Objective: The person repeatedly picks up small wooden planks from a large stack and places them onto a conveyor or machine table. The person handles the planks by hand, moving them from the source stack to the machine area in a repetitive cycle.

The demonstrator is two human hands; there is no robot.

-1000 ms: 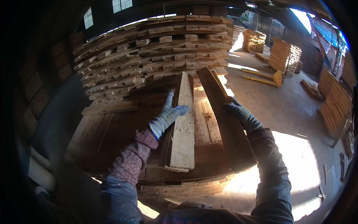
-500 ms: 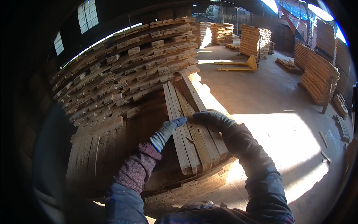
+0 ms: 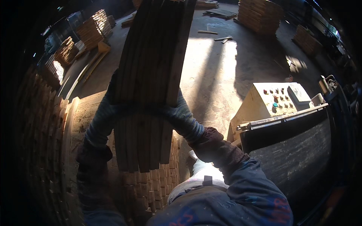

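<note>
A bundle of several long wooden planks (image 3: 151, 56), side by side and dark in shadow, is raised in front of me. My left hand (image 3: 105, 109), in a striped knit glove, is closed on its left edge. Gripping the right edge is my right hand (image 3: 180, 115) in a matching glove. Some fingers of both hands are hidden by the wood. The bundle's lower ends hang above a stack of wood (image 3: 166, 180), whose cut ends show.
A tall lumber stack (image 3: 37, 132) rises on the left. To the right are a pale control box (image 3: 264, 100) with coloured buttons and a dark belt-like surface (image 3: 294, 143). A yellow pallet jack (image 3: 98, 60) and more wood stacks (image 3: 260, 17) stand farther off.
My hands were on planks lying on the stack; now they hold a bundle lifted off it. My view has swung right, bringing in the control box and dark surface.
</note>
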